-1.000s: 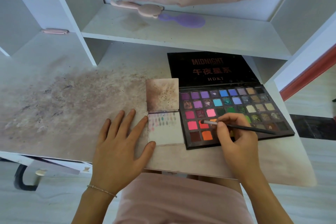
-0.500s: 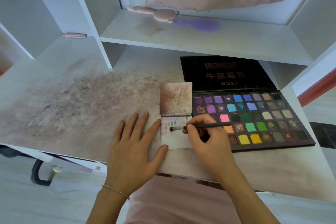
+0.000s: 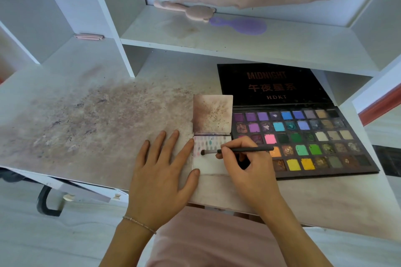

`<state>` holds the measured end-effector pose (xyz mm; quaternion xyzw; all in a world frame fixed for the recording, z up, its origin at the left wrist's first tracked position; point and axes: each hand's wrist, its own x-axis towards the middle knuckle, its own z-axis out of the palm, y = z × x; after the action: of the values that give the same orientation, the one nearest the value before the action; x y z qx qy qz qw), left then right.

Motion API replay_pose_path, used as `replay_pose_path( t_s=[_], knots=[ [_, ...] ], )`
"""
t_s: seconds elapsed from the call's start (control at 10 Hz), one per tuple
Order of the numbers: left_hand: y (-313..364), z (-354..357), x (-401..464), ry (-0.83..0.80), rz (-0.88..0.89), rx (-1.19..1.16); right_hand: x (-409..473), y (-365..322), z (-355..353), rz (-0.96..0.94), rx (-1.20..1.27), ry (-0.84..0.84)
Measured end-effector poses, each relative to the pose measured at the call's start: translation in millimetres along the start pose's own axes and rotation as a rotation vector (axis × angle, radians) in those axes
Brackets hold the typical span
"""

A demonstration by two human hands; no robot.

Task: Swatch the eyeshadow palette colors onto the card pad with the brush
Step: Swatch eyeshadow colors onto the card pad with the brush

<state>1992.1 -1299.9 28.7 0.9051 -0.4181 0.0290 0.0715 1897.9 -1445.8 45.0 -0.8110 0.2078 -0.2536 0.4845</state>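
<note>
A black eyeshadow palette [image 3: 321, 143] lies open on the desk at the right, its many colour pans facing up and its dark lid [image 3: 273, 84] flat behind. Left of it sits the small card pad [image 3: 208, 165], its stained cover [image 3: 212, 114] flipped back; the white page carries a row of faint colour marks near its top. My right hand [image 3: 249, 165] pinches a thin black brush [image 3: 238, 150], whose tip rests on the left part of the page. My left hand [image 3: 160, 169] lies flat, fingers spread, with index finger and thumb against the pad's left edge.
The desk top [image 3: 86, 128] is stained with powder at the left. A shelf above holds a pink brush [image 3: 191, 11] and a purple hairbrush [image 3: 243, 25]. Floral cloth hangs at the back. A white upright [image 3: 117, 34] divides the shelving. My pink-clad lap is under the desk edge.
My right hand carried the brush from the palette's orange-red pans leftward onto the pad's page, then farther left across it. My left hand stayed flat beside the pad.
</note>
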Motion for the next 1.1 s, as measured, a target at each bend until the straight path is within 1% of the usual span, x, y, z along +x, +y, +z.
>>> replay_pose_path(
  t_s=[0.6,1.1],
  knots=[
    [0.3,0.0,0.2,-0.006,-0.003,0.001,1.7,-0.9,-1.2,0.012,-0.008,-0.035],
    [0.9,-0.5,0.4,0.001,-0.007,-0.007,2.4,-0.7,-0.3,0.030,0.009,-0.032]
  ],
)
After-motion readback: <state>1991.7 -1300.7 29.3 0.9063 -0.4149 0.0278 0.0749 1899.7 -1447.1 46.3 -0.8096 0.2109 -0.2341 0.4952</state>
